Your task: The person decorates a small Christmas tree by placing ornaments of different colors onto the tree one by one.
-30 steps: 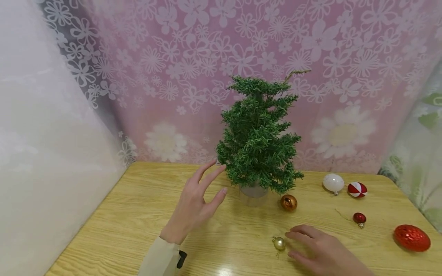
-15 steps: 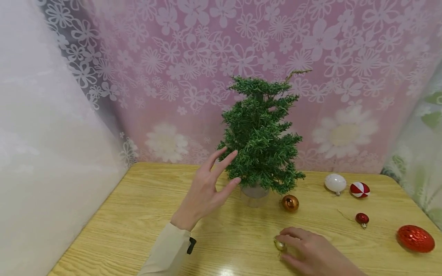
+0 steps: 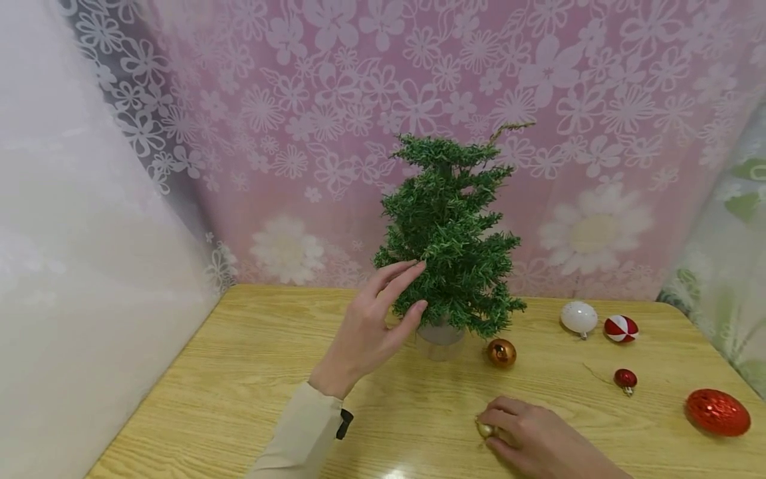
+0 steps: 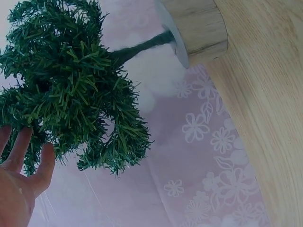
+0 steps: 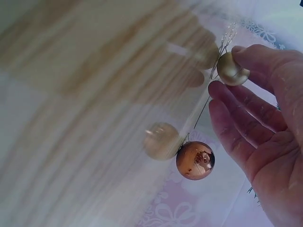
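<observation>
A small green artificial Christmas tree stands on a round base, which the left wrist view shows with a wood-grain side. My left hand is at the tree's lower left branches, fingers spread and overlapping the greenery in the head view. Low on the table, my right hand pinches a small gold Christmas ball between thumb and fingers. Part of that ball is hidden by the fingers in the head view. A shiny copper ball lies by the tree's base, beyond my right hand.
On the right of the wooden table lie a white ball, a red-and-white ball, a small dark red ball and a larger glittery red ornament. A pink flowered curtain hangs behind the tree.
My left hand has moved right and up to the tree's lower branches. My right hand has moved left onto the gold ball and taken hold of it.
</observation>
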Demonstrator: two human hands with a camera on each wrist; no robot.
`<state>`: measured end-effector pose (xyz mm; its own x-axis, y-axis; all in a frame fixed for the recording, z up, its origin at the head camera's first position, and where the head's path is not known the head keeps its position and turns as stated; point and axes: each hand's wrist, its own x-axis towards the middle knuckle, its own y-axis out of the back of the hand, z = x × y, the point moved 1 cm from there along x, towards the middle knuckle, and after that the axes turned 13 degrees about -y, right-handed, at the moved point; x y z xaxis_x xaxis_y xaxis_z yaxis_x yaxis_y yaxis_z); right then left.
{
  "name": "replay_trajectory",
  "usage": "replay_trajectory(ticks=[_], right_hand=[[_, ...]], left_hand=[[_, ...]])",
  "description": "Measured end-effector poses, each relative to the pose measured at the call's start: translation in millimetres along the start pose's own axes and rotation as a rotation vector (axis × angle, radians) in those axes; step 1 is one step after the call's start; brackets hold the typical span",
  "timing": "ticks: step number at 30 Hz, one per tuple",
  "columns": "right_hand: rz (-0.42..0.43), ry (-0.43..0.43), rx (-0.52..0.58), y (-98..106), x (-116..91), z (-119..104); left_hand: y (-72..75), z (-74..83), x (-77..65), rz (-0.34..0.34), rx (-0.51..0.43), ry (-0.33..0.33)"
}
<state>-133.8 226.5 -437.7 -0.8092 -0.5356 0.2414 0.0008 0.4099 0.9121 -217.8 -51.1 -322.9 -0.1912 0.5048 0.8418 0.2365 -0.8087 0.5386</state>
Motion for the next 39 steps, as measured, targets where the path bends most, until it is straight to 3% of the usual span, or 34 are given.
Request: replay_trajectory(ticks=[6, 10, 13, 19, 27, 32, 39], right_hand=[[0.045, 0.037, 0.073, 1.6, -3.8, 2.8], [0.084, -0.002, 0.110, 7.3, -7.4, 5.0], [0.130, -0.033, 0.130, 12.4, -9.6, 5.5], [0.259, 0.005, 0.123, 21.2, -10.3, 3.7], [0.326, -0.041, 0.176, 35.6, -11.7, 0.8], [0.386, -0.031, 0.202, 45.5, -11.0, -3.3], [0.419, -0.048, 0.219, 55.3, -8.2, -12.9]], left_hand=[[-1.9, 0.4, -2.2, 0.025, 0.017, -0.006], [-2.8, -0.1, -4.1, 0.046, -0.012, -0.002], [-3.5, -0.9, -4.8, 0.055, -0.039, 0.008], [-4.4, -1.9, -5.7, 0.060, -0.053, 0.015], [-4.4, -3.8, -5.8, 0.013, 0.165, -0.103], [-4.9, -3.8, -6.4, 0.021, 0.225, -0.131], [-5.7, -4.2, -8.9, 0.028, 0.236, -0.128]])
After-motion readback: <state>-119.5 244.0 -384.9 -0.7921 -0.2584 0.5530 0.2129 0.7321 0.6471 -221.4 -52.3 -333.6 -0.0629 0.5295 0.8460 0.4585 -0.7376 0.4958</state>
